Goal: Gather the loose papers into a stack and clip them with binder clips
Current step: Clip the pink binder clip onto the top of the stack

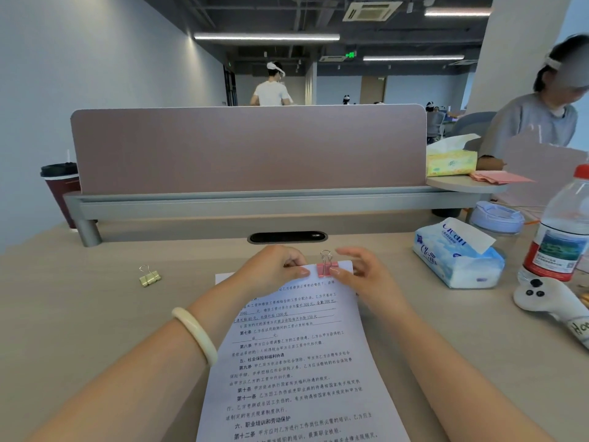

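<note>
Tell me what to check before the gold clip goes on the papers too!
1. Pink clip sits on the top edge of the paper stack: ok.
2. Left hand presses the stack's top edge beside the pink clip: ok.
3. Gold clip is on the desk, left of the papers, with nothing on it: ok.
4. Right hand is open and free to reach: ok.
5. All sheets lined up: not ok, a white corner sticks out at the stack's upper left.
6. Pink clip bites every sheet: cannot tell.
</note>
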